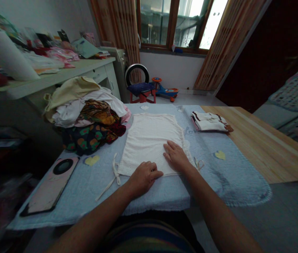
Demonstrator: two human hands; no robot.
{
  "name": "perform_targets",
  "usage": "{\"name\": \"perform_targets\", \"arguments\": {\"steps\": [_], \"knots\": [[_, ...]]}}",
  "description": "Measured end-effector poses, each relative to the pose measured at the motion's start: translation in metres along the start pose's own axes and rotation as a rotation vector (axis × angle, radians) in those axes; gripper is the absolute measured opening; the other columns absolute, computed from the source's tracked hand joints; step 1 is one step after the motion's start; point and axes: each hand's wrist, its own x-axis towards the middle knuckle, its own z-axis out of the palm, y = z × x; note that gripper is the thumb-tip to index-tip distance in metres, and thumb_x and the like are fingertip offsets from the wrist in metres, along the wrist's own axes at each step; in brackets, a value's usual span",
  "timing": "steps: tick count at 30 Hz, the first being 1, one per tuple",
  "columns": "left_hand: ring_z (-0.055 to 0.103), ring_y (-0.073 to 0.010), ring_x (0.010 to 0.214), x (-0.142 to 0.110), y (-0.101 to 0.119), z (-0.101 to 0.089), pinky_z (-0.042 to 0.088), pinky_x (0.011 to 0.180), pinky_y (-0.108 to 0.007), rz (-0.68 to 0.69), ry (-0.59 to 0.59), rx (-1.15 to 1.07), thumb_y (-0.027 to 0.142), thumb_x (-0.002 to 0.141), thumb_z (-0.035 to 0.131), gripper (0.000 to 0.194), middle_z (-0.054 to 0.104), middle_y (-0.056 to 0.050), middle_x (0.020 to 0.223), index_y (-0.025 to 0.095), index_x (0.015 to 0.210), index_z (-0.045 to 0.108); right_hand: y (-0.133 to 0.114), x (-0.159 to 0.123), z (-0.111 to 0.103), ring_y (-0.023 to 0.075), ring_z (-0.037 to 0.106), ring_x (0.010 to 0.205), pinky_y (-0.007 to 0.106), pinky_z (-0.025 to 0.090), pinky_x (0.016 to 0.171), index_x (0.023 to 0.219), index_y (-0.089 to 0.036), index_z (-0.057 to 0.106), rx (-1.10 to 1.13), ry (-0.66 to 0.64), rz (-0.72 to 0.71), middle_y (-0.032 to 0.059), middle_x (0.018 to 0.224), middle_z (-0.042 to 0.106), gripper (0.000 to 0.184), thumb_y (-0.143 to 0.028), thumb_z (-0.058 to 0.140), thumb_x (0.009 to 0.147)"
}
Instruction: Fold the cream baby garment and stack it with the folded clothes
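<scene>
A white cloth garment [151, 133] lies spread flat in front of me, with gathered side edges. A tied string [116, 172] hangs from its near left corner, and another string [199, 163] shows at the near right corner. My left hand [145, 177] is at the near edge, its fingers curled and closed on the fabric there. Farther to the right, my right hand [175, 157] rests flat on the garment with its fingers stretched out.
A blue blanket [233, 189] covers much of the wooden table [259, 140]. Heaped clothes [85, 109] sit at left, a pink phone-like object [52, 186] nearer me. Folded clothes [209, 122] lie at right. A cluttered desk [91, 66] borders the left; a red stool [143, 95] stands beyond.
</scene>
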Motion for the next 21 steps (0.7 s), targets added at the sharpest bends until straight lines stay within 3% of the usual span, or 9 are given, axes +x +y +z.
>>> {"name": "perform_targets", "arguments": {"steps": [4, 8, 12, 21], "knots": [[0.051, -0.0202, 0.101, 0.006, 0.007, -0.007, 0.042, 0.088, -0.033, 0.013, 0.012, -0.057, 0.013, 0.089, 0.054, 0.022, 0.057, -0.006, 0.11, 0.022, 0.106, 0.064, 0.013, -0.005, -0.002, 0.0272, 0.043, 0.133, 0.04, 0.034, 0.112, 0.127, -0.012, 0.057, 0.023, 0.032, 0.039, 0.019, 0.143, 0.049, 0.038, -0.026, 0.052, 0.092], [0.054, -0.0192, 0.092, 0.023, 0.012, -0.011, 0.045, 0.082, -0.031, -0.002, -0.094, -0.018, 0.014, 0.09, 0.05, 0.015, 0.061, -0.005, 0.098, 0.02, 0.094, 0.063, 0.016, -0.007, 0.001, 0.0261, 0.047, 0.129, 0.04, 0.036, 0.111, 0.119, -0.015, 0.062, 0.065, 0.086, 0.037, 0.0153, 0.137, 0.054, 0.031, -0.022, 0.053, 0.09], [0.056, -0.0194, 0.087, 0.04, 0.013, -0.014, 0.046, 0.077, -0.031, -0.037, -0.146, 0.035, 0.015, 0.09, 0.048, 0.016, 0.061, -0.004, 0.093, 0.021, 0.097, 0.062, 0.015, -0.008, 0.003, 0.0258, 0.046, 0.13, 0.041, 0.036, 0.11, 0.12, -0.017, 0.061, 0.094, 0.117, 0.056, 0.014, 0.138, 0.054, 0.032, -0.022, 0.052, 0.09], [0.053, -0.0184, 0.084, 0.046, 0.024, 0.001, 0.043, 0.075, -0.03, 0.049, -0.08, 0.089, 0.017, 0.093, 0.048, 0.015, 0.059, -0.003, 0.089, 0.02, 0.088, 0.061, 0.009, -0.011, -0.001, 0.0243, 0.042, 0.132, 0.041, 0.032, 0.112, 0.126, -0.017, 0.057, 0.095, 0.08, 0.095, 0.0135, 0.141, 0.051, 0.036, -0.023, 0.049, 0.092]]}}
